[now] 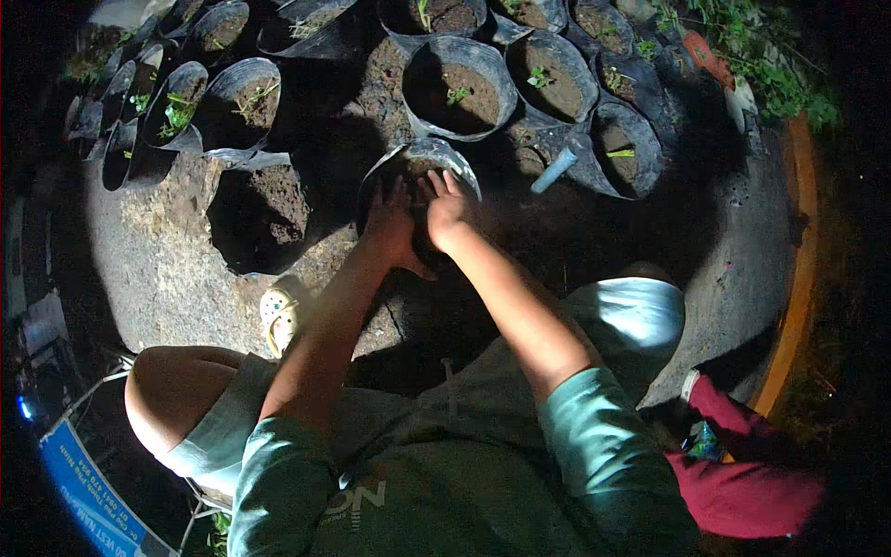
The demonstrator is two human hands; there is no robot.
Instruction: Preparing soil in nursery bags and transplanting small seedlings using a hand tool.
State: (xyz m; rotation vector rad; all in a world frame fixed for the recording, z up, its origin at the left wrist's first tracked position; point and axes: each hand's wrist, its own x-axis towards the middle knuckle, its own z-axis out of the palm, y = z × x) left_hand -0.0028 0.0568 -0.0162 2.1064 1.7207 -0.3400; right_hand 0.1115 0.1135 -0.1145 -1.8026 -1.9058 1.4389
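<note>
A black planting bag (432, 147) stood upright just above the centre of the view, its round mouth facing upward. Light turned the far rim pale grey, while the near side sank into shadow. Inside, dark soil (419, 169) lay below the rim, partly hidden.

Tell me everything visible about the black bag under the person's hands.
The black bag looks like thin, flexible plastic. Its roughly round mouth faces up, the far rim shining pale grey in the light. Dim brown soil shows inside; the hands hide much of the opening. The left hand and right hand reach over its mouth, fingers extended. It sits nearer the person than a seedling bag; its lower part is lost in shadow.
</note>
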